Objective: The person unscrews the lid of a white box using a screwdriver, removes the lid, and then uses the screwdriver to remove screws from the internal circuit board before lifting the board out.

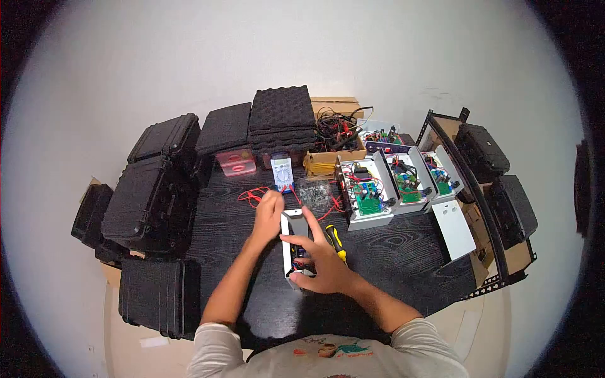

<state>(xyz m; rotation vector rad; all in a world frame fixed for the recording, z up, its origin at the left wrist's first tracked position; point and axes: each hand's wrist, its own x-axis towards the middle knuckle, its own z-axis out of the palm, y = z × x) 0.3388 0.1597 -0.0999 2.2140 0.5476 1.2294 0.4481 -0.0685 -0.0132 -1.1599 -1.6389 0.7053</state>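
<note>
Both hands are on one small grey enclosure [293, 234], which stands on its long side at the middle of the black counter [391, 252], directly in front of me. Left hand [270, 213]: fingers curled over the far end of the enclosure, closed on it. Right hand [320, 264]: wrapped round the near end, thumb laid across the open face, where dark parts and some blue show inside; further detail cannot be made out.

Screwdriver [335, 242], yellow-and-black handle, lies on the counter just beside the right hand, untouched. Multimeter [282, 171] sits beyond the left hand, with red leads [251, 196] trailing toward me. Clear bag of small parts [315, 192] lies to the right of the meter.

Three open boxes with circuit boards [367, 192] stand in a row at the right, and a loose white lid [454, 228] lies near them. Black hard cases [148, 201] are stacked along the left edge. Foam pads [282, 116] are piled at the back, beside a cardboard box of cables [334, 129].
</note>
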